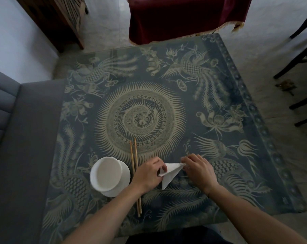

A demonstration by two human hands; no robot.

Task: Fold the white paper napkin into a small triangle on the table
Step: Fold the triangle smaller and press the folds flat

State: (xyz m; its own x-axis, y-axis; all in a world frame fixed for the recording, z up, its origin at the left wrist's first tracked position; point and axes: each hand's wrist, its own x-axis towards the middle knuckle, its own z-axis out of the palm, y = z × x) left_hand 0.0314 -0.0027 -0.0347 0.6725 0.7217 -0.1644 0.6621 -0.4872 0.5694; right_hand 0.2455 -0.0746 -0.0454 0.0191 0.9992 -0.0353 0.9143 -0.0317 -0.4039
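The white paper napkin (170,174) lies folded into a triangle near the front of the patterned table (166,85), one point aimed toward me. My left hand (148,173) pinches its left corner, which is lifted and curled. My right hand (199,169) pinches the right corner between fingertips, pressing it to the table. Part of the napkin's left edge is hidden under my left fingers.
A white bowl (106,173) sits on a white saucer (123,175) just left of my left hand. A pair of wooden chopsticks (134,161) lies between bowl and hand, passing under my left wrist. A grey sofa (17,138) borders the table's left; dark chair legs (300,55) stand far right.
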